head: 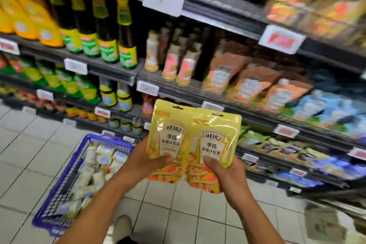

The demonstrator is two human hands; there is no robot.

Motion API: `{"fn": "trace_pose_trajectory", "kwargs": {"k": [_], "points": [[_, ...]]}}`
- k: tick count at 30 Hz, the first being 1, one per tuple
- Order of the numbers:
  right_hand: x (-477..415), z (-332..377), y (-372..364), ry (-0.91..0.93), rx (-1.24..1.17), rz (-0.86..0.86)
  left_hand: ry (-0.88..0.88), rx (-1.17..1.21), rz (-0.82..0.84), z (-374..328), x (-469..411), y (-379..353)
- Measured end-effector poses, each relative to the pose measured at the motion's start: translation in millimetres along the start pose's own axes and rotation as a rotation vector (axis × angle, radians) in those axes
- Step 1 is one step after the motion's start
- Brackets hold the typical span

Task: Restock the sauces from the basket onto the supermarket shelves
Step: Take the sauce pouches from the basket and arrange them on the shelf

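Two yellow Heinz sauce pouches are held upright side by side in front of the shelves. My left hand [147, 161] grips the left pouch [171, 134] at its lower edge, thumb on the front. My right hand [225, 172] grips the right pouch [214, 144] the same way. A blue plastic basket [59, 188] stands on the floor at the lower left, filled with several pale sauce packets. The dark supermarket shelves [198, 93] rise behind the pouches.
Dark bottles with yellow-green labels [126, 31] stand on an upper shelf at the left. Orange-brown pouches [251, 81] and blue packs [324, 105] fill shelves to the right. White price tags [147, 87] line the shelf edges. The floor is pale tile [178, 214]. A shoe [122, 228] shows at the bottom.
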State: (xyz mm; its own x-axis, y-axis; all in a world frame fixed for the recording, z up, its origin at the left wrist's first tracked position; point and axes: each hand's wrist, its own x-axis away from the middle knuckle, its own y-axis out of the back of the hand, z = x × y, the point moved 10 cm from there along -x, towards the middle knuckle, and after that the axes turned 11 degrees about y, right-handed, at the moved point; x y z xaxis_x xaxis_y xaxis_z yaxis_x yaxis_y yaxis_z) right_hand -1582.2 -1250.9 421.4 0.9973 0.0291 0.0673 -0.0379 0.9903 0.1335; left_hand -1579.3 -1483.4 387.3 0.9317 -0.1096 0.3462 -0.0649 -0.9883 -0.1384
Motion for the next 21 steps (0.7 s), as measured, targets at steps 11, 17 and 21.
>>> {"fn": "trace_pose_trajectory", "kwargs": {"k": [11,17,21], "points": [[45,90,182,0.228,-0.028,-0.209,-0.234,-0.098,0.097,-112,32,-178],[50,134,225,0.344,0.005,-0.282,-0.299,-0.150,0.086,-160,35,-212],[40,158,235,0.399,0.027,-0.288,-0.343,-0.221,0.084,-193,31,-222]]}}
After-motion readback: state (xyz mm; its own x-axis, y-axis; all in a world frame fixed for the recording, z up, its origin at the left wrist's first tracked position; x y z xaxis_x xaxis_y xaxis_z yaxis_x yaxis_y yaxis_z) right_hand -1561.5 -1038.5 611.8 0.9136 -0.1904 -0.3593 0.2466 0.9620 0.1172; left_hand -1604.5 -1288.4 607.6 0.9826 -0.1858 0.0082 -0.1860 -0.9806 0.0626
